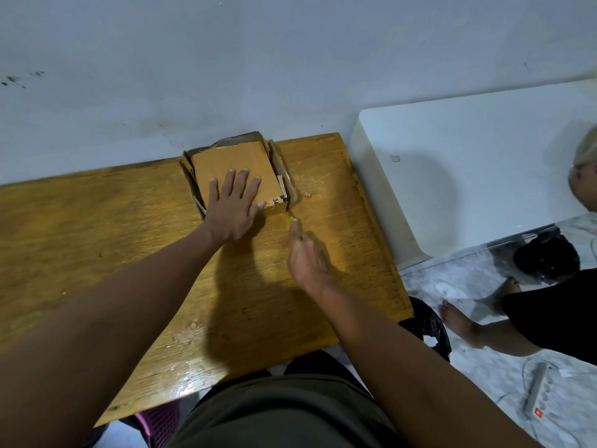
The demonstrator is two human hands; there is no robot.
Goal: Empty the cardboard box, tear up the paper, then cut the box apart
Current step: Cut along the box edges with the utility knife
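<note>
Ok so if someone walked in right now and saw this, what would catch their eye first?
Most likely the left hand, spread flat and pressing on the cardboard box at the far edge of the wooden table, by the wall. Just right of it, the right hand grips a small green-tipped tool pointed at the box's near right corner. Off to the right, another person's bare foot rests on the marble floor.
</note>
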